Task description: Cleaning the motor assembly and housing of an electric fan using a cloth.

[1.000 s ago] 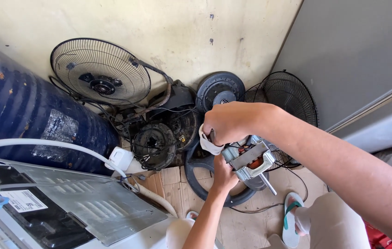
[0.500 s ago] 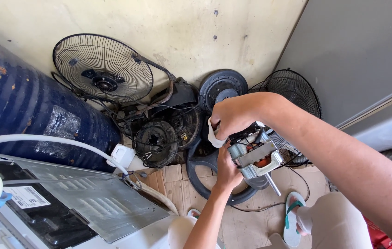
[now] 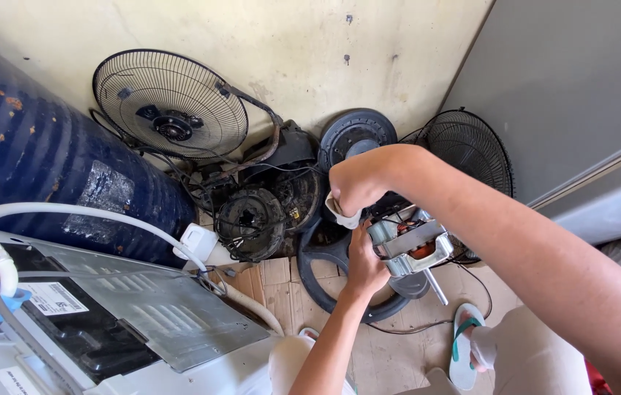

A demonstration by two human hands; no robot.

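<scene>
Grey steel and copper: the small electric motor with a bare metal frame and protruding shaft sits between both of my hands, held up over the brown cardboard sheets on the floor. My left hand comes up from below and is clamped on the motor's near side, fingers wrapped round the frame. My right hand reaches in from above, closed on a small white plastic piece at the motor's upper left end; I cannot tell whether that piece is fixed to the motor or loose. The shaft points down and to the right, clear of my foot in the green-strapped white sandal.

Judgement on handling: the left hand should carry the weight at the frame, not the windings, so the right hand stays free for fine work on the white piece. Thin wires trail from the motor; best to keep them slack.

Containers: the large dark blue ribbed drum lies at left, its contents not visible. Nothing else here holds anything. Against the wall behind stand a black wire fan guard with a hub, a second black wire guard and a black round fan base. A white appliance with a grey metal panel fills the lower left.
</scene>
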